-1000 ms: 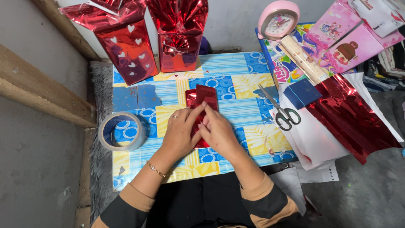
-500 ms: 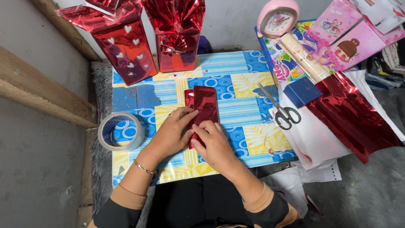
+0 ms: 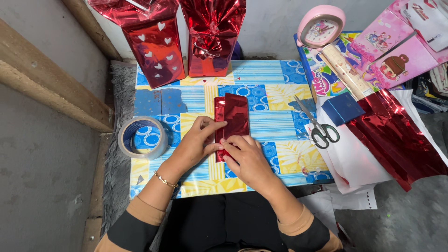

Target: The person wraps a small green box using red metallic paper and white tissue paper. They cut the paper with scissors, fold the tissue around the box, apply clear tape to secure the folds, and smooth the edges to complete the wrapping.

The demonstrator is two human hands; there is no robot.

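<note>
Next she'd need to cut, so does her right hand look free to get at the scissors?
Probably yes: the right hand presses the red foil piece, and the scissors lie uncovered just right of it, nothing between.

My left hand (image 3: 198, 142) slid down off the top of the red foil strip (image 3: 232, 119), my right hand (image 3: 247, 156) drawn back toward me along it, more of the foil now bare above my fingers, strip lying flatter on the table
</note>
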